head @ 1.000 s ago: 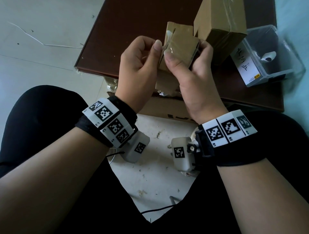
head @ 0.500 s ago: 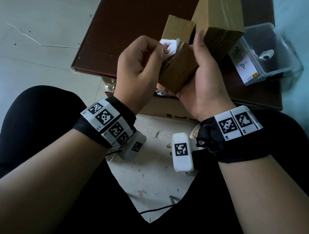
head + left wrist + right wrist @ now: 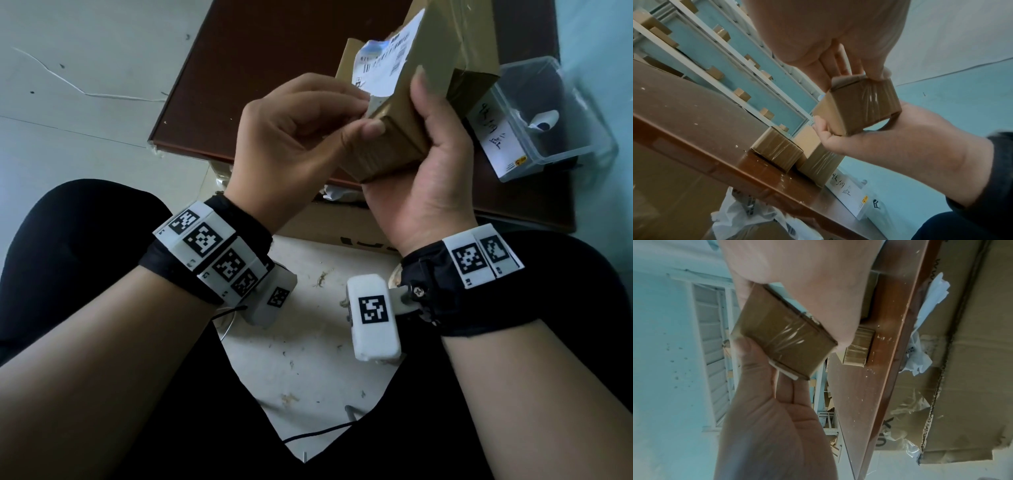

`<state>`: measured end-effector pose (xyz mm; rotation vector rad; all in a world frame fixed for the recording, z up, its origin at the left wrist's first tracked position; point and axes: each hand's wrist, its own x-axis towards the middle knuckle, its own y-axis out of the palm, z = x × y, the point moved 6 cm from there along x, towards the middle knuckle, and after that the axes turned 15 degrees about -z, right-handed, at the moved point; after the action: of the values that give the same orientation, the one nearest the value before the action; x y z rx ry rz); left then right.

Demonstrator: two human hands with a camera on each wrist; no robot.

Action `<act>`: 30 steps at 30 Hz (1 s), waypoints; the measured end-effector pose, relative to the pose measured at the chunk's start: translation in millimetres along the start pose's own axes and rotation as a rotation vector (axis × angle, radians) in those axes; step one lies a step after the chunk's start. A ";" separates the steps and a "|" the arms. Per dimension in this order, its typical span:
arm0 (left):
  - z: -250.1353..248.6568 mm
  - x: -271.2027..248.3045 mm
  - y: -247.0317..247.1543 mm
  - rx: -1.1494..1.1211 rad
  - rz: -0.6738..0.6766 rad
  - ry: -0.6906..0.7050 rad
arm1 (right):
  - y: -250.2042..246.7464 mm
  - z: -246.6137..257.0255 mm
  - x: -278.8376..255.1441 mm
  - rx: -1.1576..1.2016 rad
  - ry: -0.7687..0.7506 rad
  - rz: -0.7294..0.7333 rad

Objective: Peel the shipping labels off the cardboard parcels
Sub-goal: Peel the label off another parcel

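My right hand (image 3: 424, 113) grips a small taped cardboard parcel (image 3: 394, 144) upright above the table's near edge, thumb on its right side. A white printed shipping label (image 3: 387, 65) covers the parcel's upper face. With thumb and forefinger, my left hand (image 3: 368, 114) pinches the label's near corner. In the left wrist view the parcel (image 3: 861, 105) sits in the right palm with left fingertips (image 3: 875, 73) on its top edge. In the right wrist view a white strip of label (image 3: 784, 370) lies between the left fingers at the parcel (image 3: 781, 340).
A bigger taped parcel (image 3: 476, 51) stands on the dark brown table (image 3: 274, 68) just behind, and two more parcels (image 3: 777, 149) show in the left wrist view. A clear plastic bin (image 3: 555, 116) sits at the right. An open cardboard carton (image 3: 329, 226) with crumpled paper (image 3: 334, 193) is under the table edge.
The right hand has turned the parcel so its label face points up towards me. The left fingers have closed on the label's corner, and much more white label shows than before.
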<state>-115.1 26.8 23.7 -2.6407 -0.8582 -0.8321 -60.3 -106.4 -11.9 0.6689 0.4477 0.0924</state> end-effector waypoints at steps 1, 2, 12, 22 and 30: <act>0.3 0.0 0.2 -0.015 0.016 -0.012 | -0.5 0.1 0.6 0.013 0.006 0.001; 0.3 0.3 0.0 -0.024 0.023 -0.020 | -0.7 0.3 1.0 0.024 0.010 -0.001; 10.4 0.5 0.6 0.040 0.003 -0.078 | -5.0 0.8 2.8 0.050 0.055 -0.052; 10.9 -4.2 1.9 0.068 -0.011 -0.129 | -14.2 1.0 12.5 -0.021 -0.041 -0.175; 9.1 -9.8 7.7 0.053 -0.007 -0.168 | -23.7 0.2 17.2 -0.027 -0.052 -0.290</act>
<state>-112.9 19.6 10.2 -2.6915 -0.9167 -0.5865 -46.1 -121.3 -32.8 0.5728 0.4885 -0.1920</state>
